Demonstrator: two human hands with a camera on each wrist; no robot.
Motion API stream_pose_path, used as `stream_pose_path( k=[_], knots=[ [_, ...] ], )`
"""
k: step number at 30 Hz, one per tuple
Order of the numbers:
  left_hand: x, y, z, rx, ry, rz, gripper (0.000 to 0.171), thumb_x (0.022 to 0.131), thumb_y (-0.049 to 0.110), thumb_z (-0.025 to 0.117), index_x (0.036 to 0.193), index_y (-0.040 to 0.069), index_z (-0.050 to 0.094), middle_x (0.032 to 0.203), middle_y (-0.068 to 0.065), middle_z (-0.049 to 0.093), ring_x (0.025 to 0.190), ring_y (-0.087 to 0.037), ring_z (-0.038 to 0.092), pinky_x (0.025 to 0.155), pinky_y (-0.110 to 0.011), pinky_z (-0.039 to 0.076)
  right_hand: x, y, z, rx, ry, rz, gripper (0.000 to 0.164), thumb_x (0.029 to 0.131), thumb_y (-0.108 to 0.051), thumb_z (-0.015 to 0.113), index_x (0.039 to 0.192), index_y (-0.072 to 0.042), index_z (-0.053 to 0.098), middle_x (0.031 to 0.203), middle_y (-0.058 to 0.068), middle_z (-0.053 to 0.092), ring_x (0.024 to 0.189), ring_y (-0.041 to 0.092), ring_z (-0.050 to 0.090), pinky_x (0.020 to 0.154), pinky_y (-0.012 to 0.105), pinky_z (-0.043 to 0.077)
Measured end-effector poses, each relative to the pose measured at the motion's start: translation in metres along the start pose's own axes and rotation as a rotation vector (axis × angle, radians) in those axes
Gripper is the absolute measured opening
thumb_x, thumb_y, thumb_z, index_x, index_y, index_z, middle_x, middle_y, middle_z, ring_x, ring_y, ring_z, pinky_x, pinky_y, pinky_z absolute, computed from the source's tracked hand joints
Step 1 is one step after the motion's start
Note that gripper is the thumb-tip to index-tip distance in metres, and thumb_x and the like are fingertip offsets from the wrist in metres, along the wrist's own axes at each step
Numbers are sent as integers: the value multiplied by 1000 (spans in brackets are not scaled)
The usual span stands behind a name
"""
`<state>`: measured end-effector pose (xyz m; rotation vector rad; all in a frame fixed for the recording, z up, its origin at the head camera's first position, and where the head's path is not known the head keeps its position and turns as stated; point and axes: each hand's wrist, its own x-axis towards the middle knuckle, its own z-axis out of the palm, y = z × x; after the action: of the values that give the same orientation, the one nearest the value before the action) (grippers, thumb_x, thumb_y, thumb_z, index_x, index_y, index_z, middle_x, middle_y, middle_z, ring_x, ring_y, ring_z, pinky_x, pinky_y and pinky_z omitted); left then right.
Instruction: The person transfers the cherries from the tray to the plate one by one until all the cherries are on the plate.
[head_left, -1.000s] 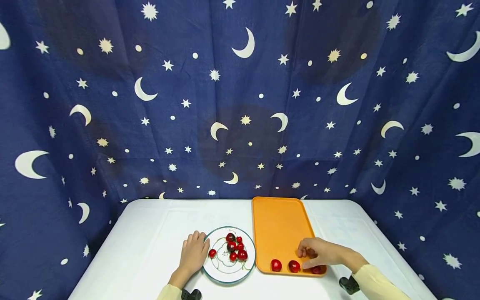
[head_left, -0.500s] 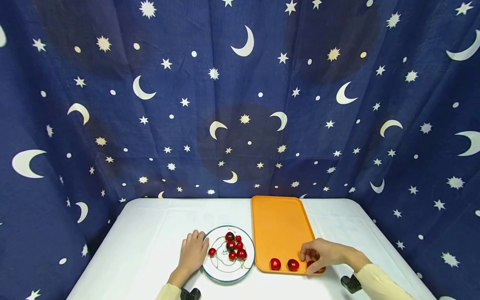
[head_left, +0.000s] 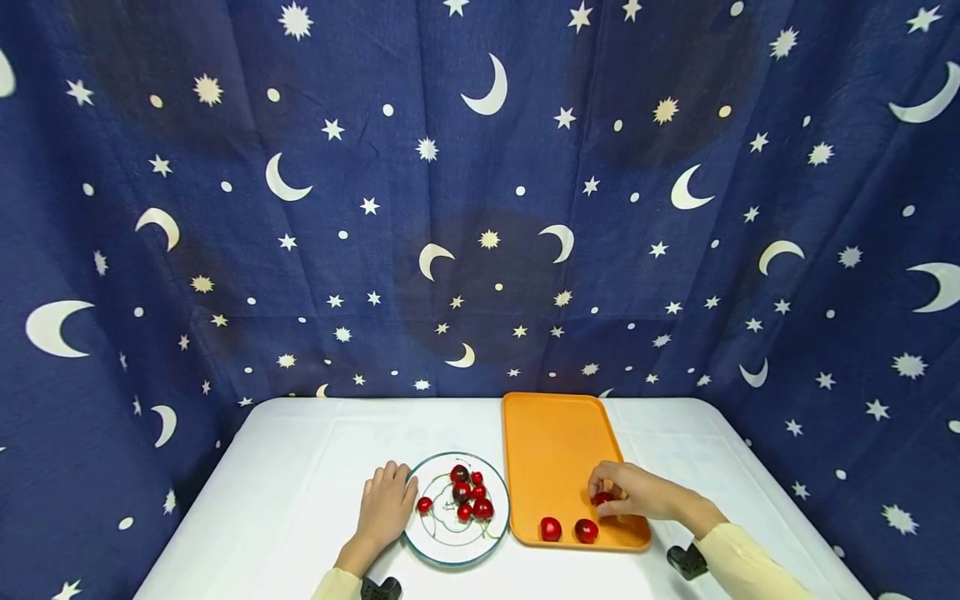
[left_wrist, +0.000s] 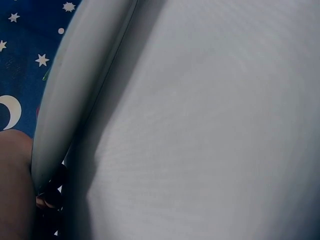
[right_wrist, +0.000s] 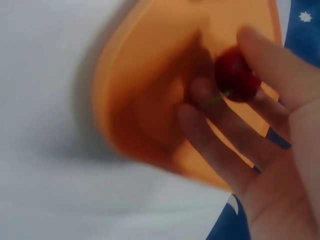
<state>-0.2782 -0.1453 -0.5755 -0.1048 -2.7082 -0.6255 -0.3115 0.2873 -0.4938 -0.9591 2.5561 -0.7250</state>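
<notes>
On the orange tray's near right part, my right hand [head_left: 641, 492] pinches a red cherry [right_wrist: 234, 75] between thumb and fingers, with a bit of green stem showing in the right wrist view. Two more cherries, one [head_left: 551, 529] and another [head_left: 587, 531], lie along the near edge of the tray [head_left: 562, 433]. My left hand [head_left: 386, 504] holds the left rim of a white plate [head_left: 450, 552] with a blue-green edge; the plate's outer wall [left_wrist: 75, 90] fills part of the left wrist view. Several stemmed cherries [head_left: 483, 509] lie on the plate, mostly right of its middle.
Plate and tray stand side by side on a white-covered table [head_left: 315, 467]. Behind and around it hangs a dark blue curtain [head_left: 480, 167] with moons and stars. A black wrist camera [head_left: 686, 561] sits under the right wrist.
The right hand has closed its fingers on the cherry at the tray's near right corner and moved it up and left. The left hand and plate stay put.
</notes>
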Motion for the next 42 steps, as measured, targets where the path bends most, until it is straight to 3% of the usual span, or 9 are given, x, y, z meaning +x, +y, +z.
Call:
stream_pose_path(
  k=[6, 14, 19, 22, 28, 34, 37, 42],
  knots=[
    [1, -4, 10, -13, 17, 9, 21, 103, 27, 55, 103, 8, 64, 85, 2, 41, 81, -15, 34, 72, -32, 28, 14, -4, 3, -107, 93, -52, 17, 95, -21, 73, 108, -13, 67, 102, -1, 64, 85, 6, 56, 78, 23, 54],
    [3, -3, 6, 7, 47, 32, 20, 103, 26, 55, 102, 7, 63, 85, 2, 41, 80, -13, 31, 71, -31, 26, 30, -15, 3, -158, 168, -74, 20, 92, -13, 76, 111, -12, 68, 107, 0, 63, 91, 11, 58, 84, 27, 57],
    [3, 1, -1, -3, -7, 10, 22, 104, 26, 54, 105, 6, 63, 87, -1, 44, 81, -16, 34, 72, -33, 28, 38, -22, 4, -208, 206, -119, 25, 89, -8, 79, 111, -11, 68, 109, 2, 64, 94, 14, 59, 86, 28, 57],
    [2, 2, -1, -13, -29, -5, 23, 104, 26, 54, 106, 5, 64, 88, -2, 45, 82, -17, 35, 73, -33, 28, 43, -26, 6, -208, 213, -130, 29, 89, -9, 78, 115, -8, 67, 108, 3, 66, 91, 14, 60, 82, 27, 57],
    [-1, 2, 3, -5, 37, 28, 20, 102, 25, 57, 103, 6, 65, 86, 1, 43, 80, -14, 33, 71, -31, 27, 51, -35, 7, -160, 195, -103, 32, 92, -13, 77, 119, -4, 65, 107, 4, 70, 87, 14, 63, 80, 27, 58],
    [-1, 1, 5, -6, 54, 36, 23, 103, 26, 54, 104, 6, 65, 86, 2, 41, 81, -14, 32, 71, -31, 26, 61, -42, 8, -159, 194, -143, 26, 92, -13, 77, 115, -5, 67, 105, 4, 69, 85, 14, 63, 80, 26, 58],
    [-1, -1, 5, -13, 50, 25, 24, 104, 27, 53, 105, 5, 65, 85, 2, 41, 81, -14, 32, 72, -31, 27, 68, -47, 11, -155, 205, -157, 25, 92, -12, 77, 114, -7, 68, 107, 4, 67, 87, 15, 63, 81, 27, 58],
    [0, -4, 3, -39, -22, -19, 26, 104, 27, 53, 109, 4, 65, 87, 0, 44, 82, -16, 35, 74, -33, 29, 83, -55, 18, -129, 185, -165, 24, 94, -14, 75, 116, -8, 68, 111, 3, 64, 89, 12, 63, 83, 27, 59]
  ],
)
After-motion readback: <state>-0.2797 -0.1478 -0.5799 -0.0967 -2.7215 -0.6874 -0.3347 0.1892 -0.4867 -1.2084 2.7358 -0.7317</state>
